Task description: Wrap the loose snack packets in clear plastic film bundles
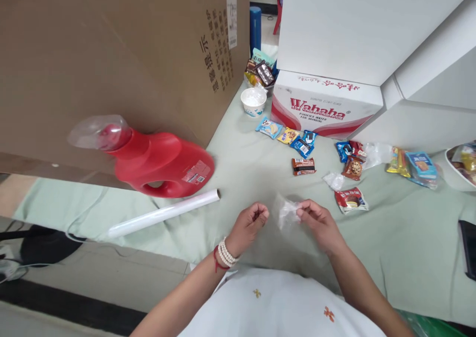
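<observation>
Between finger and thumb, my right hand (316, 223) pinches a crumpled piece of thin clear plastic film (285, 212) just above the table. Facing it, my left hand (250, 224) has its fingers curled in against the thumb. A small gap shows between those fingertips and the film, and I cannot make out anything in them. To the left lie a white roll (167, 213) and a red jug (163, 163), whose capped end has clear plastic (92, 132) over it. Right of my hands lies a red and white snack packet (351, 200), beside a crumpled plastic piece (333, 180).
Several wrapped snacks (304, 166) lie across the green tablecloth (238, 178). A plastic-covered paper bowl (254, 102) stands by the Wahaha box (323, 103). A large cardboard box (148, 54) bounds the left, a white bowl (455, 170) and black device (467, 247) the right.
</observation>
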The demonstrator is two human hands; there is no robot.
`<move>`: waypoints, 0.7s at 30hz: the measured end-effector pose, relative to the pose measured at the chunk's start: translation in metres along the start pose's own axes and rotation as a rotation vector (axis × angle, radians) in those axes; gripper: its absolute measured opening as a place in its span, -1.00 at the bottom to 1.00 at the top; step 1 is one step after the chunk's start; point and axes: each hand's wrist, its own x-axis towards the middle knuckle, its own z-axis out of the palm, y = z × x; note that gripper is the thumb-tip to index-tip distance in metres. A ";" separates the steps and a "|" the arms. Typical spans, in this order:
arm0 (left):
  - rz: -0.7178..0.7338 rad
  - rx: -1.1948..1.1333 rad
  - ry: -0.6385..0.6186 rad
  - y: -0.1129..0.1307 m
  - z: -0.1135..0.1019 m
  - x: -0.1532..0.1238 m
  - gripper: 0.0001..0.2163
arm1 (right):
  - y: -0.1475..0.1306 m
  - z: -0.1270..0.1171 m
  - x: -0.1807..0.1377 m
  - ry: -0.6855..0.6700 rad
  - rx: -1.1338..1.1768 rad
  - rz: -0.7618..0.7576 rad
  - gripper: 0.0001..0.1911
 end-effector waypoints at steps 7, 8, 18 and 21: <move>-0.049 -0.046 0.018 0.001 0.017 0.014 -0.45 | 0.005 -0.009 -0.001 0.319 0.170 0.088 -0.57; -0.032 -0.008 0.005 0.002 0.023 0.017 -0.39 | 0.007 -0.007 -0.002 0.309 0.147 0.074 -0.57; 0.245 0.782 0.502 0.079 -0.028 0.195 -0.74 | 0.027 -0.056 -0.024 0.667 -0.387 -0.063 -0.51; 0.297 0.896 0.537 0.111 -0.057 0.256 -0.50 | 0.041 -0.074 -0.040 0.646 -0.517 -0.016 -0.50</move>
